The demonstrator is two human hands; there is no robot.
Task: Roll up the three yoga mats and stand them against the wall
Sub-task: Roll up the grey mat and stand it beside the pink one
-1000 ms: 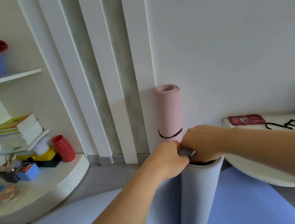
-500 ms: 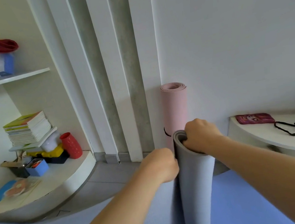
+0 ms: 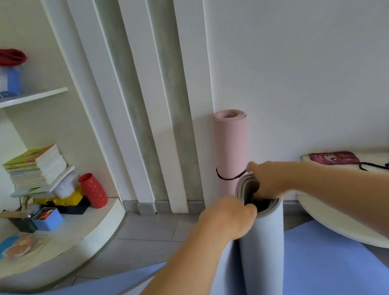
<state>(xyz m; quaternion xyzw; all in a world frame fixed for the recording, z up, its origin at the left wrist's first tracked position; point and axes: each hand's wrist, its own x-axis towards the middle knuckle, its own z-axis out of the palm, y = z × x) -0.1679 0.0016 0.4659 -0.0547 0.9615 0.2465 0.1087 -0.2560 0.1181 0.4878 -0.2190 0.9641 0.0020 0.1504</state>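
Head view: I see left hand (image 3: 228, 219) curled round the rim of the blue mat (image 3: 265, 251), rolled upright, with right hand (image 3: 268, 182) hooked inside its core — likely tightening the coil. Pink mat (image 3: 234, 145) stands at the wall (image 3: 301, 52) just behind the grip.

A plain white wall (image 3: 313, 50) meets tall white and grey strips (image 3: 150, 90). The floor has grey tiles (image 3: 146, 235). Curved white shelves (image 3: 91, 229) stand on the left, a round white ledge (image 3: 336, 229) on the right.
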